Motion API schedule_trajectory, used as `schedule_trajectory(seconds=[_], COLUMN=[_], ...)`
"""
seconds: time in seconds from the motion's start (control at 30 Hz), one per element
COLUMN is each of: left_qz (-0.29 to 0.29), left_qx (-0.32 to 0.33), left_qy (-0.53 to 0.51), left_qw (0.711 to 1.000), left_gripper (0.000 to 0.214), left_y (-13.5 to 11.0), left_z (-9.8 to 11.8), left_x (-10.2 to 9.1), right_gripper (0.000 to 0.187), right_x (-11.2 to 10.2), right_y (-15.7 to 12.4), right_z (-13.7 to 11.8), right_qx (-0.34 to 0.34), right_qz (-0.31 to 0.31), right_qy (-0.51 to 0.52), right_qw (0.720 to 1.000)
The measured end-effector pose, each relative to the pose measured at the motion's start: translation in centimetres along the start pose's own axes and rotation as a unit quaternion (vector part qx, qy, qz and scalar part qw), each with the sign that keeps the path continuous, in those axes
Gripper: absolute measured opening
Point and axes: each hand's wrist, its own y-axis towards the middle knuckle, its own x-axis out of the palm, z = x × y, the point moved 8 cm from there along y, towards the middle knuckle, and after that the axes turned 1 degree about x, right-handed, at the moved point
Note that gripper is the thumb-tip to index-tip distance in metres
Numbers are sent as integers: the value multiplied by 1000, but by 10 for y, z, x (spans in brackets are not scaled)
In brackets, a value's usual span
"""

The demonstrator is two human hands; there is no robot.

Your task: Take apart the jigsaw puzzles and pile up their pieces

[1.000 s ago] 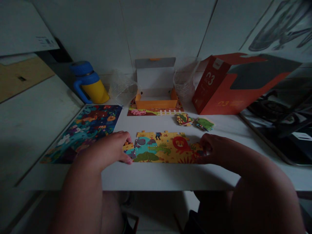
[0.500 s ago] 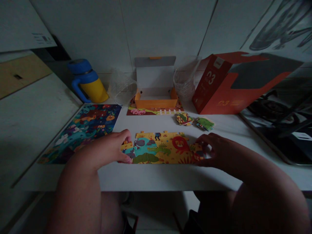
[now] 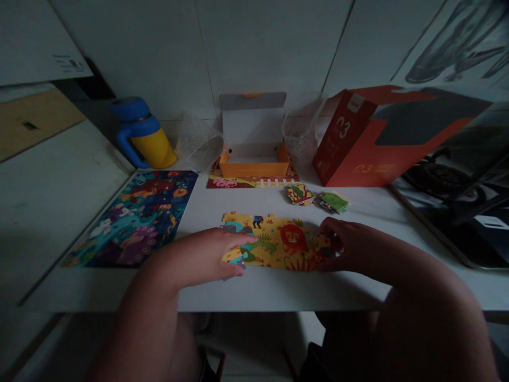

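A yellow jigsaw puzzle (image 3: pixel 278 244) of joined pieces, with a red lion, green plants and a hippo, lies near the table's front edge. My left hand (image 3: pixel 210 254) is over its left part, thumb and fingers closed on a loose puzzle piece (image 3: pixel 234 255) in yellow, teal and grey. The hand hides some of the hippo. At the right end, my right hand (image 3: pixel 345 244) grips the puzzle's edge piece with the lion part just left of it. Behind the puzzle are two small stacks of puzzle pieces, one yellow and red (image 3: pixel 300 194), one green (image 3: pixel 334 201).
A dark blue picture sheet (image 3: pixel 135 223) lies at left, with a blue and yellow jug (image 3: pixel 149 138) behind it. At the back stand an open orange box (image 3: pixel 254 168) on a pink-and-red picture sheet (image 3: pixel 234 183), clear plastic bags (image 3: pixel 199 140), and a large orange-red carton (image 3: pixel 358 143).
My left hand has moved right from the puzzle's left end, carrying a piece away from it and over the hippo part. The right hand stays at the right end.
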Motion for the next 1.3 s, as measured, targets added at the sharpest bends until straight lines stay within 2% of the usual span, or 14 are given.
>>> schedule_trajectory(seconds=[0.1,0.23,0.37,0.47,0.6,0.67,0.8,0.9,1.07,1.2,1.3], left_qz=[7,6,8,14,13,45,177,229,210,197,191], left_qx=[14,16,16,23,-11,-33,-64,-80,-61,-51,-43], left_qy=[5,8,3,-7,-46,-49,-26,-47,-11,25,38], left_qw=[1000,1000,1000,1000,999,997,982,969,976,979,980], left_gripper=[67,68,66,67,49,39,38,38,30,31,34], left_y=[6,8,8,8,7,7,6,8,19,21,22], left_z=[8,6,4,5,-2,-8,-20,-28,-32,-37,-38], left_x=[3,3,3,2,-4,-15,-44,-52,-41,-35,-33], right_gripper=[51,47,36,33,29,28,32,31,23,20,17], right_x=[-1,-6,-9,-15,-21,-25,-34,-33,-26,-10,-3], right_y=[0,-2,-6,-11,-16,-16,-7,3,8,4,2], right_z=[-5,-10,0,6,-4,-13,-22,-25,-47,-76,-82], right_qx=[-8,-14,-12,-10,-20,-20,-3,10,-28,-100,-102], right_qz=[-5,4,14,47,72,92,160,181,166,64,21], right_qy=[39,52,47,41,48,63,106,125,114,105,93], right_qw=[999,999,999,998,996,994,981,976,979,987,990])
